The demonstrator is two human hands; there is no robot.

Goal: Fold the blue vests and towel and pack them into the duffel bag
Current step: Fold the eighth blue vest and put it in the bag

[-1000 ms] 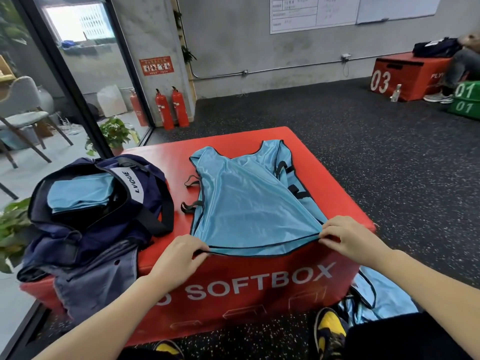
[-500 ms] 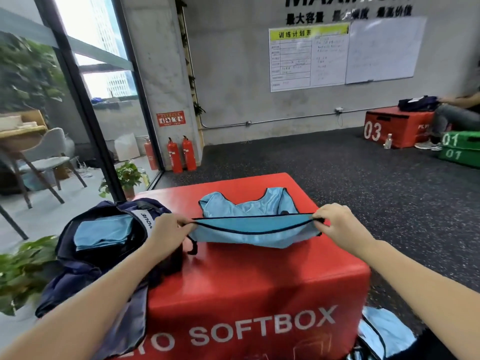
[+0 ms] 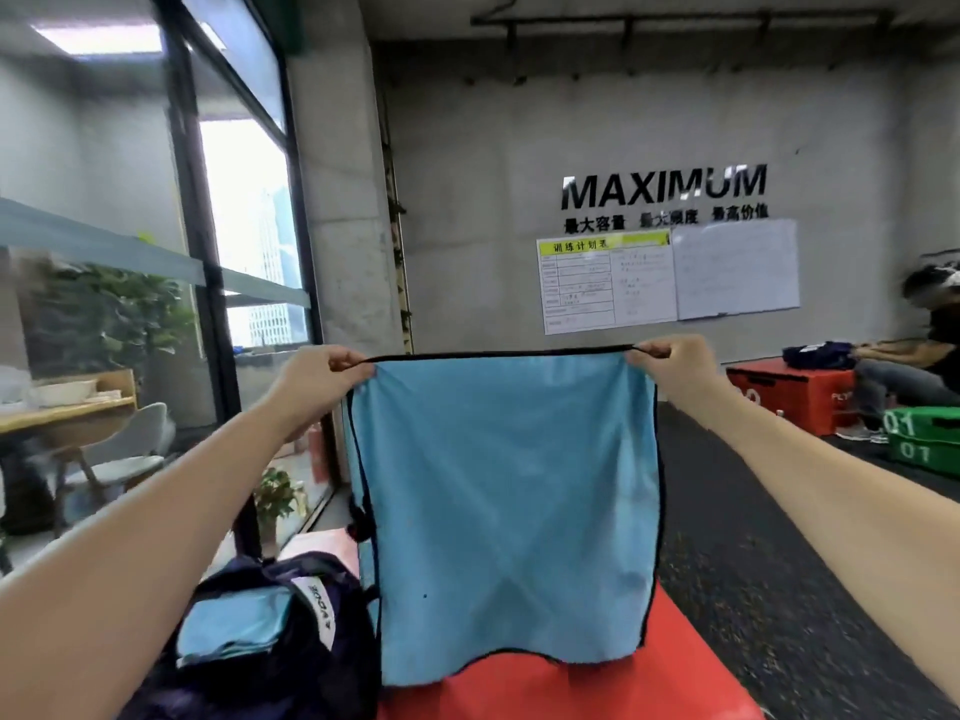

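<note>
A light blue vest (image 3: 509, 511) with black trim hangs in the air in front of me, stretched flat above the red soft box (image 3: 571, 688). My left hand (image 3: 322, 376) pinches its top left corner. My right hand (image 3: 675, 366) pinches its top right corner. The hem is taut between them and the vest's lower edge hangs just over the box top. At the lower left the dark navy duffel bag (image 3: 291, 641) lies open on the box, with a folded light blue cloth (image 3: 234, 626) inside it.
Dark rubber floor (image 3: 779, 589) stretches to the right. Far right, a person sits by another red box (image 3: 789, 392) and a green box (image 3: 919, 444). A glass wall, a potted plant (image 3: 275, 496), a chair and a table stand on the left.
Both hands have lifted the vest off the box by its hem, from lying flat to hanging at arm's length. The view has tilted up toward the far wall.
</note>
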